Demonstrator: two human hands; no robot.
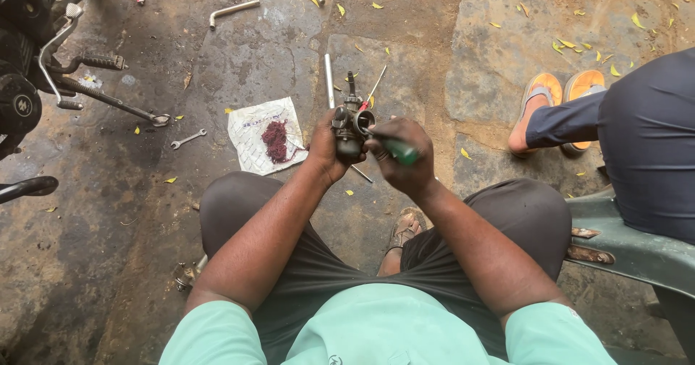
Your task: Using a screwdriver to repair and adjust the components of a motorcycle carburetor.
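Left hand (324,151) clamped round carburetor (350,129) — right hand (405,158) fisted on green-handled screwdriver (397,150), tip at carburetor; red rag (276,140) just left.

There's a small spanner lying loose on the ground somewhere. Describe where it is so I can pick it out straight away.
Start at the motorcycle on the left edge and follow its side stand down to the stone floor. Just right of the stand's foot, before the white sheet of paper with a clump of red threads, lies the small spanner. It is short, flat and double-ended, unlike the long bent rod further up.
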